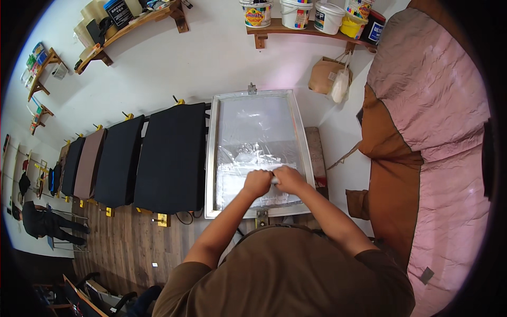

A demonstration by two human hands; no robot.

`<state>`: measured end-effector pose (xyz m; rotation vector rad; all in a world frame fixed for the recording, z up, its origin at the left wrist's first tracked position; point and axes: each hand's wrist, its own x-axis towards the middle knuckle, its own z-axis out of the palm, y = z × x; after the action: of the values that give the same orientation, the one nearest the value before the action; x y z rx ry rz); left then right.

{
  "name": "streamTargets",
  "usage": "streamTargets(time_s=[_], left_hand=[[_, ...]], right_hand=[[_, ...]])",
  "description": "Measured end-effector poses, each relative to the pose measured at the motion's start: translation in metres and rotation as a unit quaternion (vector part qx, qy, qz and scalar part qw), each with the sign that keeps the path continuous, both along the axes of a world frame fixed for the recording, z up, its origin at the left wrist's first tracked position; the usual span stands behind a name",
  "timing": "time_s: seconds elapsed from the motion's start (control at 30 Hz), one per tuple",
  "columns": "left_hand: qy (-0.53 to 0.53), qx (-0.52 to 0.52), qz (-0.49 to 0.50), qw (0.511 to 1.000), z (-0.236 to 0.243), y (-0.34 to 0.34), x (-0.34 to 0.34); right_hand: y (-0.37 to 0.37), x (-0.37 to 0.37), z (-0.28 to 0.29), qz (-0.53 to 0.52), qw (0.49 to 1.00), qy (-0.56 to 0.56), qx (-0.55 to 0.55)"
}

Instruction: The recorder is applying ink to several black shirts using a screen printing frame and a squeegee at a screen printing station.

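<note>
Both fists are over the near half of a screen-printing frame (211,158), which has a pale metal border and a mesh with a glossy, wrinkled, see-through look. My left hand (257,183) and my right hand (289,180) are closed side by side around a pale, rounded handle (274,180). Only a short piece of it shows between them; the rest of the tool is hidden, so its kind cannot be made out. Metal clamps (252,89) (262,217) grip the frame at its far and near ends.
Left of the frame runs a row of boards covered in black fabric (171,158) and one brown fabric (94,168). Paint tubs (297,14) stand on a wall shelf (296,29). Pink and brown sheeting (438,105) hangs at right. Another person (45,219) is far left.
</note>
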<state>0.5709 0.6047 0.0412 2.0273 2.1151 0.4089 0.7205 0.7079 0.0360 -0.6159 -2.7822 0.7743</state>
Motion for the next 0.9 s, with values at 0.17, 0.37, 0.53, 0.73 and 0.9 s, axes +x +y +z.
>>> streamTargets(time_s=[0.17,0.37,0.53,0.73,0.9], left_hand=[[-0.009,-0.003,-0.022,1.000,0.002,-0.040,0.024],[-0.006,-0.131,-0.051,0.990,0.032,-0.042,0.024],[-0.001,-0.135,-0.052,0.989,0.045,-0.003,0.001],[0.024,-0.062,-0.011,0.998,0.017,0.041,-0.020],[0.009,-0.050,-0.028,0.998,-0.004,0.038,-0.023]], right_hand=[[-0.038,0.025,0.009,0.013,1.000,-0.027,0.004],[-0.046,0.033,0.016,0.043,0.996,-0.072,-0.030],[-0.003,0.008,0.037,0.044,0.989,-0.126,-0.061],[0.035,-0.018,0.017,0.006,0.998,-0.067,0.007],[0.029,-0.020,0.007,-0.013,0.997,-0.078,0.005]])
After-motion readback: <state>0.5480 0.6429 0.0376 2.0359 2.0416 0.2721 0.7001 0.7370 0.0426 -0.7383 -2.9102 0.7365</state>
